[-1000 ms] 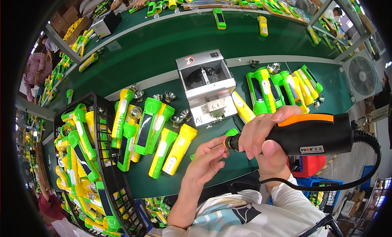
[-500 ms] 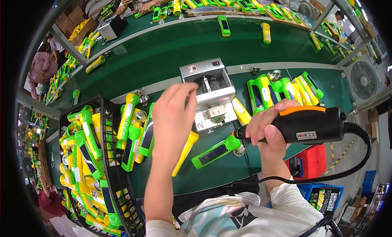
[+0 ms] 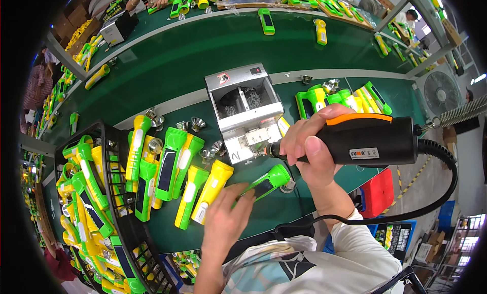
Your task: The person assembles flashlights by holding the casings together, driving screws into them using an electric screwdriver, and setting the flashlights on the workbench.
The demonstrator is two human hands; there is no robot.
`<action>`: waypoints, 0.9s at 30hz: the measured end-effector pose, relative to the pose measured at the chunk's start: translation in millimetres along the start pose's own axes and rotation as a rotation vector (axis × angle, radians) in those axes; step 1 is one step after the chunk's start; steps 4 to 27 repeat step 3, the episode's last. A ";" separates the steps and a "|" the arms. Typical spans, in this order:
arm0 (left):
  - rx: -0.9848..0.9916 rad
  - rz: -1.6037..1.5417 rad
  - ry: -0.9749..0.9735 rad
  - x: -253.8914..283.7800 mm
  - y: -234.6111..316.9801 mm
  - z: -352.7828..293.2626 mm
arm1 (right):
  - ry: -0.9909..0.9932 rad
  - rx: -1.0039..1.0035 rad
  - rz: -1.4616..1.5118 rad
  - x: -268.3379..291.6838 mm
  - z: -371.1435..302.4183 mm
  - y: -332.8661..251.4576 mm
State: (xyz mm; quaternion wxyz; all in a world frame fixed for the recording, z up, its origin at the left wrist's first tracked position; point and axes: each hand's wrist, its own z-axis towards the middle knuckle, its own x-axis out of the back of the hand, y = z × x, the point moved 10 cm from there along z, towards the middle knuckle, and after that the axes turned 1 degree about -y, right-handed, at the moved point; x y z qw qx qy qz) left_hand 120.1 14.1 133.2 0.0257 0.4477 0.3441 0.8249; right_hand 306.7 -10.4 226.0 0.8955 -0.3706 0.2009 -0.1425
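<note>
My right hand (image 3: 312,147) is wrapped round a black electric screwdriver (image 3: 370,141) with an orange lever along its top. The tool points left, and its tip meets the front of a grey metal screw feeder (image 3: 242,106) with loose screws in its tray. Below the feeder, a green flashlight (image 3: 271,181) with a dark panel lies on the bench. My left hand (image 3: 228,215) has its fingers curled over the tail of that flashlight, which they partly hide. Just left of this hand lies a yellow flashlight (image 3: 213,190).
A black basket (image 3: 114,177) heaped with flashlights stands at left, with more flashlights (image 3: 170,162) and reflector cups (image 3: 198,123) beside it. Another group of flashlights (image 3: 370,99) lies at right. The screwdriver's cord (image 3: 395,220) loops past my right arm. A red stool (image 3: 378,192) stands beyond.
My left hand has come down from beside the feeder to the green flashlight's tail. My right hand has moved the screwdriver left, bringing its tip to the feeder. The whole view has shifted slightly.
</note>
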 end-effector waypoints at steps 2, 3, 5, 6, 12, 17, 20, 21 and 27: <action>-0.020 0.068 -0.022 -22.0 1.6 -4.4 | -0.016 -0.028 -0.012 -1.1 0.8 5.9; -0.040 0.151 -0.045 -31.5 6.5 -4.6 | -0.020 -0.052 -0.023 -1.0 0.7 10.0; -0.040 0.151 -0.045 -31.5 6.5 -4.6 | -0.020 -0.052 -0.023 -1.0 0.7 10.0; -0.040 0.151 -0.045 -31.5 6.5 -4.6 | -0.020 -0.052 -0.023 -1.0 0.7 10.0; -0.040 0.151 -0.045 -31.5 6.5 -4.6 | -0.020 -0.052 -0.023 -1.0 0.7 10.0; -0.040 0.151 -0.045 -31.5 6.5 -4.6 | -0.020 -0.052 -0.023 -1.0 0.7 10.0; -0.040 0.151 -0.045 -31.5 6.5 -4.6 | -0.020 -0.052 -0.023 -1.0 0.7 10.0; -0.040 0.151 -0.045 -31.5 6.5 -4.6 | -0.020 -0.052 -0.023 -1.0 0.7 10.0; -0.040 0.151 -0.045 -31.5 6.5 -4.6 | -0.020 -0.052 -0.023 -1.0 0.7 10.0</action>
